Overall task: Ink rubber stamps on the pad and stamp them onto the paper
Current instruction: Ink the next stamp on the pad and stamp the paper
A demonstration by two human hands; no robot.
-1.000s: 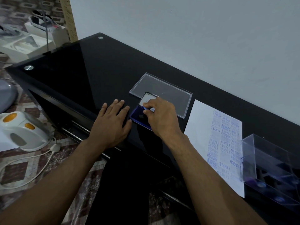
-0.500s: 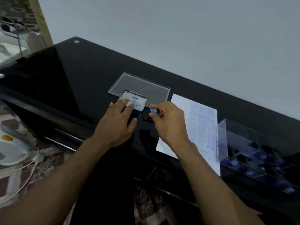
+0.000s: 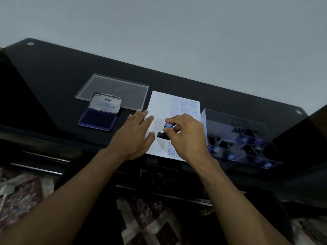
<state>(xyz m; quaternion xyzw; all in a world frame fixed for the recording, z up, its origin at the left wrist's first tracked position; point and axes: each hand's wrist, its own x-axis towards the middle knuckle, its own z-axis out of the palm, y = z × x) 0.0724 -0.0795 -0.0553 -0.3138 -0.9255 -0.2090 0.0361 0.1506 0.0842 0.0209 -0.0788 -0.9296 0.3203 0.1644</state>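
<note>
Rubber stamp [image 3: 163,132], black rectangular base with round blue-capped knob: now over the white paper [image 3: 159,110], moved off the ink pad [image 3: 97,119] where it sat a second ago; whether the base touches the sheet cannot be told. Right hand [image 3: 187,138] pinches the knob in curled fingers [image 3: 172,118]. Left hand [image 3: 132,137], fingers straight, has shifted from the pad to the paper's left edge. Pad: blue felt, hinged metal lid open. Clear acrylic lid [image 3: 123,89] and compartmented box [image 3: 221,121] on glossy black tabletop [image 3: 53,76].
</note>
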